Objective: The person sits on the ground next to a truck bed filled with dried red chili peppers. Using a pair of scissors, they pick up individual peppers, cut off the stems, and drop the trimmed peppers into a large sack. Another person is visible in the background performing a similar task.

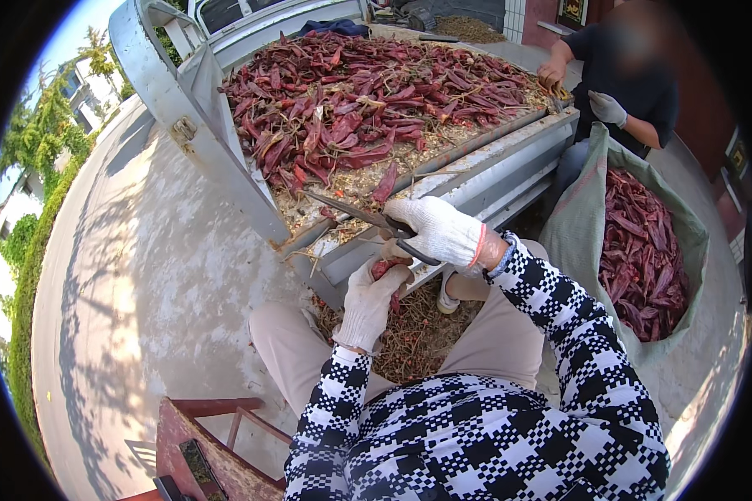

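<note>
My left hand (371, 300), in a white knit glove, holds a dried red chili pepper (385, 268) between thumb and fingers, partly hidden by them. Just above and to its right, my right hand (435, 230), gloved too, grips the black handles of a pair of scissors (357, 213). The long blades point up and left over the edge of a truck bed. A single dried chili (385, 181) lies near the blades. Beyond it spreads a large heap of dried red chilies (363, 100) with stems on the bed.
The lowered metal side of the truck bed (470, 169) runs before my knees. An open woven sack (576, 219) of chilies stands at the right, beside a seated co-worker (626, 81). Cut stems (413, 338) cover the ground between my legs. A red wooden stool (194, 438) is at lower left.
</note>
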`<state>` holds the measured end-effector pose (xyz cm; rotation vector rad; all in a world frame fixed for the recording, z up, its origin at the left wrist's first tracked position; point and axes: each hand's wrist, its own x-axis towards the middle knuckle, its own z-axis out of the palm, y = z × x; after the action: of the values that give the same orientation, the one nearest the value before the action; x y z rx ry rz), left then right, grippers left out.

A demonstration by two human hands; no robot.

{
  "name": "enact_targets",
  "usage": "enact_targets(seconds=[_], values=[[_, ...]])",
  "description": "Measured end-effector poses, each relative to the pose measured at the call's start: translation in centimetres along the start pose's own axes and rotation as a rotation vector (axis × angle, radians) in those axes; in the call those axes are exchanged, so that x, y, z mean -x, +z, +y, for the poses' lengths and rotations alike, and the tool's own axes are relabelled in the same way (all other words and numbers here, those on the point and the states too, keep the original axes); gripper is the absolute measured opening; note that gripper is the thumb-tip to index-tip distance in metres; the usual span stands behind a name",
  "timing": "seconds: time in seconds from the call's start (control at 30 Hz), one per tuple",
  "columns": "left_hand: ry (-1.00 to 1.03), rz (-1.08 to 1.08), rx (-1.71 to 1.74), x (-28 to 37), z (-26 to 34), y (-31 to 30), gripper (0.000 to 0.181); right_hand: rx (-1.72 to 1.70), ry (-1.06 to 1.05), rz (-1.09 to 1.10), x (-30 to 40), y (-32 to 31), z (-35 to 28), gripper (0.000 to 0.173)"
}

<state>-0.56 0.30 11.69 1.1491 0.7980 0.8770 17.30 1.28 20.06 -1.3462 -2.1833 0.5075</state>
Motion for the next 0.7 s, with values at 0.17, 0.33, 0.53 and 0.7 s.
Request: enact_targets(seconds=[0.17, 0.33, 0.53, 0.7], values=[[0.08, 0.098, 0.167, 0.2, -1.9, -1.3, 0.019, 0.26, 0.171, 0.059, 4.9, -0.9, 0.7, 0.035], [0.111, 0.156, 0.038, 0.5, -2.1, -1.1, 0.02, 0.388, 0.242, -0.05, 9.8, -0.1, 1.3, 0.054], [0.192, 0.259, -0.08, 1.1, -2.2, -0.6, 0.02, 0.487, 0.316, -0.134, 11.0, 0.9, -0.2, 0.071], [0.149, 0.209, 0.098, 1.2, -3.5, -1.4, 0.022, 0.331, 0.405, -0.236, 11.3, 1.8, -0.5, 0.068]])
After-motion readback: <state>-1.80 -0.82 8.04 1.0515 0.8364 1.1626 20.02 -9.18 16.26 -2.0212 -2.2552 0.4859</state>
